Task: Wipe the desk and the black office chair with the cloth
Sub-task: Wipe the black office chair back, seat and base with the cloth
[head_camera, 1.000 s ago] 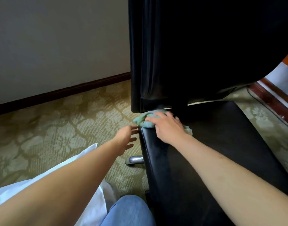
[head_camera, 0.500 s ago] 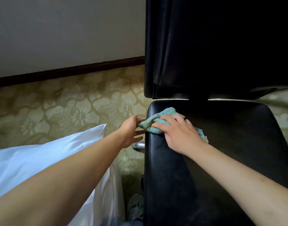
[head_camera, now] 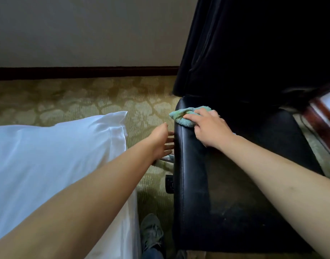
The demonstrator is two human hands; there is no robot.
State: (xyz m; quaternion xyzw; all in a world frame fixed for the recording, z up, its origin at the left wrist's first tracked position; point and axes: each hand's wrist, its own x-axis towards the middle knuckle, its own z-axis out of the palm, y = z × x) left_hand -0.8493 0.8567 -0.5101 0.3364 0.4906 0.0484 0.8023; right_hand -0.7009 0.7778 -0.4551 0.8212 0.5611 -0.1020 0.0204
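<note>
No brand, label or legible writing is visible on any item. The black office chair (head_camera: 225, 193) occupies the right half of the view; its seat is smooth black upholstery with a stitched seam along the left edge, and the dark backrest rises behind it. The cloth (head_camera: 186, 116), a pale green terry piece, lies bunched on the rear left corner of the seat, partly overhanging the edge. The right hand (head_camera: 209, 128) lies palm down on the cloth with fingers extended, pressing it against the seat. The left hand (head_camera: 161, 142) is beside the seat's left edge, fingers spread and relaxed, fingertips at the side of the seat; whether they touch it cannot be determined. It holds nothing. The hands are apart. A white pillow (head_camera: 54, 159) sits on a bed at left. The floor is carpet (head_camera: 85, 98) in olive with a pale floral pattern, met by a dark skirting board (head_camera: 85, 72) under a plain light wall (head_camera: 85, 30). A grey shoe (head_camera: 151, 232) shows at bottom centre. Reddish wooden furniture (head_camera: 321, 113) appears at the right edge.
</note>
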